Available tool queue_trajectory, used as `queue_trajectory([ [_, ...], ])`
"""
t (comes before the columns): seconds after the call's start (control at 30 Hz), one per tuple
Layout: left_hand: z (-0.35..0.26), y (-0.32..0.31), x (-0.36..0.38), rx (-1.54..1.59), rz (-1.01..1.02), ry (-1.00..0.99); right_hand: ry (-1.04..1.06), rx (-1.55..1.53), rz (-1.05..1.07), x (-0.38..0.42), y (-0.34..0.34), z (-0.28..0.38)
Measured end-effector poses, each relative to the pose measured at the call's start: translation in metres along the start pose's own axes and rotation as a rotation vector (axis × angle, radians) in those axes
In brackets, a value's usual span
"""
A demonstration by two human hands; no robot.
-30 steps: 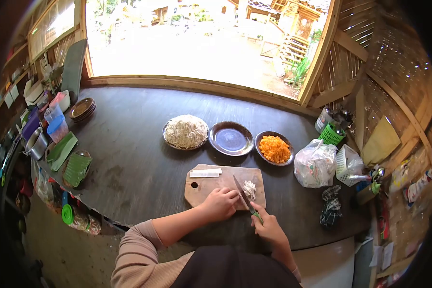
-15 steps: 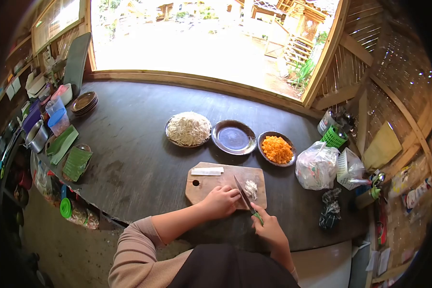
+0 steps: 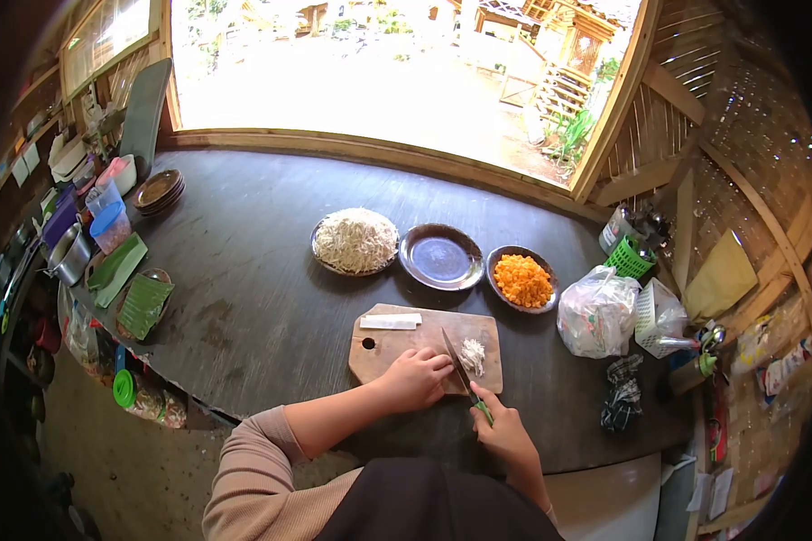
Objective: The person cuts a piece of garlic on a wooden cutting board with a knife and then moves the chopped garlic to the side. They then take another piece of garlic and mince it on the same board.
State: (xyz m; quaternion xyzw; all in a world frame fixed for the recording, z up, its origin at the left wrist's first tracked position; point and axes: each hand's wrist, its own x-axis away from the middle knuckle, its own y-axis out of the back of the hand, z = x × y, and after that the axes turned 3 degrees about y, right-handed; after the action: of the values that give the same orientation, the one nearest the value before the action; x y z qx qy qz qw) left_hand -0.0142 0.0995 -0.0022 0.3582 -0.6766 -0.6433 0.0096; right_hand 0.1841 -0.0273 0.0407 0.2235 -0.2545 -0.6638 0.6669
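My right hand (image 3: 503, 429) is wrapped round the green handle of a knife (image 3: 459, 365), its blade angled up and left over the wooden cutting board (image 3: 379, 358). Beside the blade, my left hand (image 3: 415, 377) presses down on the board with its fingers curled together; whatever is under the fingertips is too hidden to name. A small heap of white shreds (image 3: 472, 357) lies just right of the blade. White strips (image 3: 391, 321) rest near the board's upper left edge.
Behind the board stand a plate of pale shreds (image 3: 355, 241), a dark plate (image 3: 440, 257) and a plate of orange pieces (image 3: 522, 280). To the right are a plastic bag (image 3: 597, 312) and a dark cloth (image 3: 622, 393). Leaf pieces (image 3: 144, 306) lie at left.
The hands and knife hold nearly the same pose over the board. The whole view has shifted very slightly.
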Motion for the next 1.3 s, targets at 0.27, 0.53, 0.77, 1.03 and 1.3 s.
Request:
queue_trajectory([
  [0.27, -0.004, 0.009, -0.002, -0.011, 0.079, 0.035, 0.027, -0.024, -0.022, 0.004, -0.009, 0.002],
  [0.53, -0.001, 0.003, -0.001, -0.042, 0.043, 0.013, 0.013, -0.036, -0.033, 0.005, 0.0, 0.012],
  [0.77, -0.004, -0.001, 0.0, -0.085, -0.001, -0.004, 0.073, 0.02, -0.054, 0.005, 0.001, 0.02],
  [1.03, -0.007, -0.002, -0.001, -0.115, -0.012, -0.001, 0.102, 0.008, -0.051, 0.003, 0.001, 0.021],
  [1.3, -0.012, 0.0, -0.003, -0.115, -0.029, 0.012, 0.034, 0.042, 0.024, -0.007, 0.01, 0.02],
])
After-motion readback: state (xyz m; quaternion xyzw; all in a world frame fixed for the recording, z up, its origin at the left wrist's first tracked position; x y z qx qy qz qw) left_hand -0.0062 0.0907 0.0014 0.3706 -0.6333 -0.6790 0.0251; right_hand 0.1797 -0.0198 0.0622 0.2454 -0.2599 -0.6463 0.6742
